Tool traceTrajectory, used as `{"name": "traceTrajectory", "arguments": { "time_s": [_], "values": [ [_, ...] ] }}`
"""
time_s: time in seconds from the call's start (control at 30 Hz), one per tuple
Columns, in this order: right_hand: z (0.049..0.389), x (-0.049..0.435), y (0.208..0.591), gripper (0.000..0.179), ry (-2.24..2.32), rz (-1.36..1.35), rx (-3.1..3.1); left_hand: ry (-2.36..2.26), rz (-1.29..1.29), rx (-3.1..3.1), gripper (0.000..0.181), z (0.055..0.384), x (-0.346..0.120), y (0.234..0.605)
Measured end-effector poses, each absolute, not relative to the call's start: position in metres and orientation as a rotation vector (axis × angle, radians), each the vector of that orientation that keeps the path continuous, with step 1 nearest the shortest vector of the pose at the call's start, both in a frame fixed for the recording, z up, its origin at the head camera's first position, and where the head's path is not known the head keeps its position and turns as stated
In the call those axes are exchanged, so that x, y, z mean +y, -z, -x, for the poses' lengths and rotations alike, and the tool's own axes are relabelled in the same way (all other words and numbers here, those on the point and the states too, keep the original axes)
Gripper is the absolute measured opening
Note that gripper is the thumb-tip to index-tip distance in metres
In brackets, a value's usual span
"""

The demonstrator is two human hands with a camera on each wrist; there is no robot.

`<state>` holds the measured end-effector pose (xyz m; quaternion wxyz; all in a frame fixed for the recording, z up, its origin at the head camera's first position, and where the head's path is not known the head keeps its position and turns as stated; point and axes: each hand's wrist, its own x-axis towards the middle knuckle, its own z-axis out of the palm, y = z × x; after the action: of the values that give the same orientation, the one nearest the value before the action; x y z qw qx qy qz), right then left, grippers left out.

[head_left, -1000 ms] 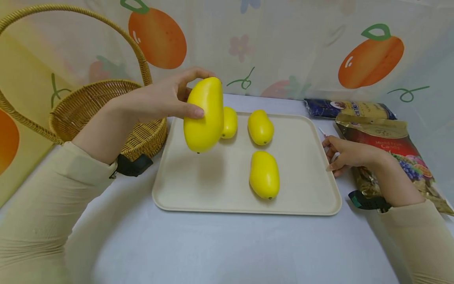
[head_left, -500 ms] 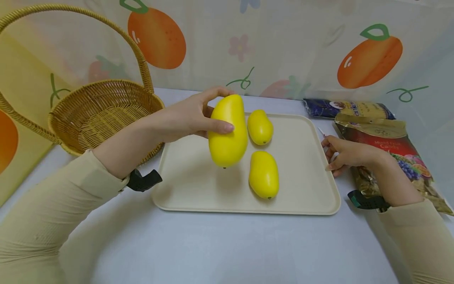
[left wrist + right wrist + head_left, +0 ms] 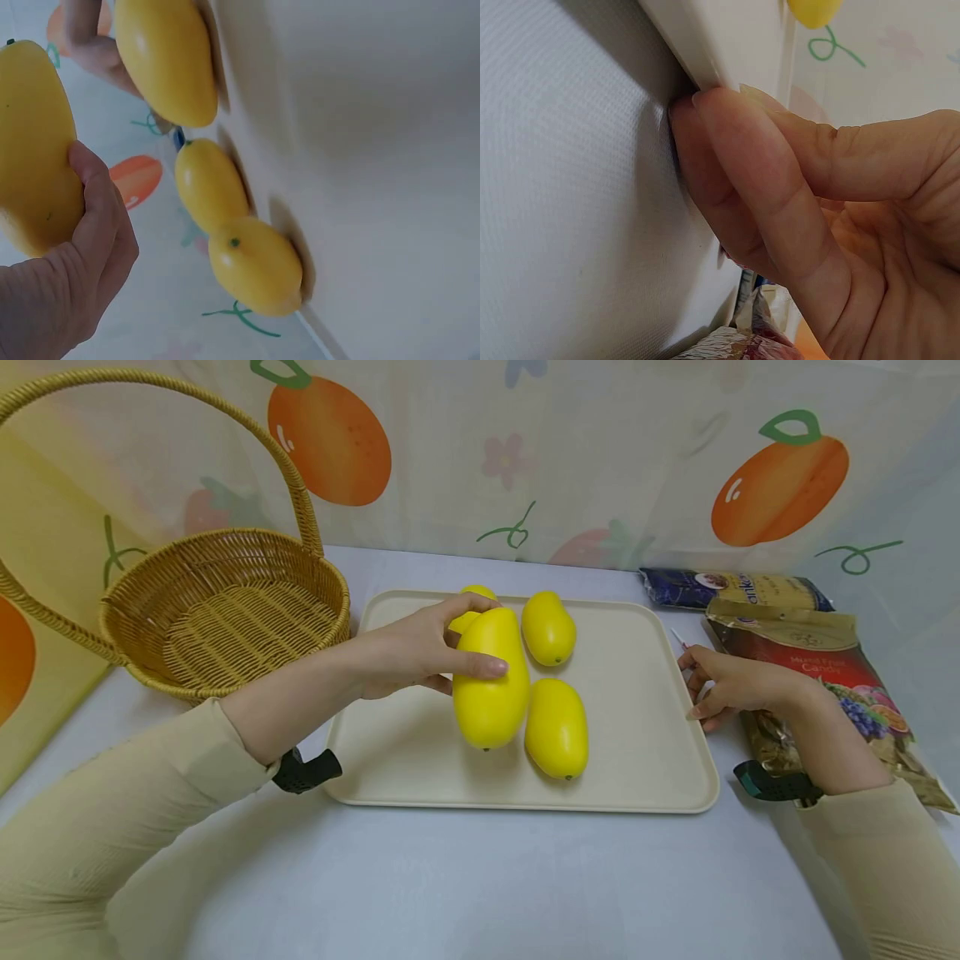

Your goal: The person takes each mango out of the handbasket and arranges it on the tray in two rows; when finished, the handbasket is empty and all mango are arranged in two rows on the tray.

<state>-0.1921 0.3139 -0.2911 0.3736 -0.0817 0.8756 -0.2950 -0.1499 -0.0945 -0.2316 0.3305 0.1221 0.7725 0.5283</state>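
In the head view my left hand (image 3: 420, 647) grips a yellow mango (image 3: 491, 685) between thumb and fingers, just above the cream tray (image 3: 420, 785). Three more mangoes lie on the tray: one (image 3: 557, 727) right beside the held one, one (image 3: 549, 628) farther back, and one (image 3: 474, 597) partly hidden behind my left hand. The left wrist view has the held mango (image 3: 34, 150) at its left edge, apart from the others. At the tray's right side, my right hand (image 3: 738, 685) pinches the rim, as the tray edge (image 3: 697, 45) in the right wrist view confirms.
A wicker basket (image 3: 247, 627) with a tall handle stands left of the tray, with nothing in it. To the right lie a red and gold candy bag (image 3: 810, 652) and a dark blue packet (image 3: 735, 589). A fruit-print cloth (image 3: 600, 460) hangs behind.
My left hand has carried the mango rightward and down, closer to the tray and to the front mango. The right hand has stayed at the rim.
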Motion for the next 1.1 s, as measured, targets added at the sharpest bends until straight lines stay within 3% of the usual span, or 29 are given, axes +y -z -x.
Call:
{"name": "traceTrajectory", "arguments": {
  "time_s": [0.53,1.1],
  "values": [
    [0.191,0.312,0.29,0.069,0.743,0.207,2.247,-1.244,-0.18,2.026,0.087,0.145,-0.087,0.265],
    [0.192,0.313,0.29,0.071,0.736,0.197,2.246,-1.093,-0.139,2.142,0.082,0.149,-0.081,0.29]
  ]
}}
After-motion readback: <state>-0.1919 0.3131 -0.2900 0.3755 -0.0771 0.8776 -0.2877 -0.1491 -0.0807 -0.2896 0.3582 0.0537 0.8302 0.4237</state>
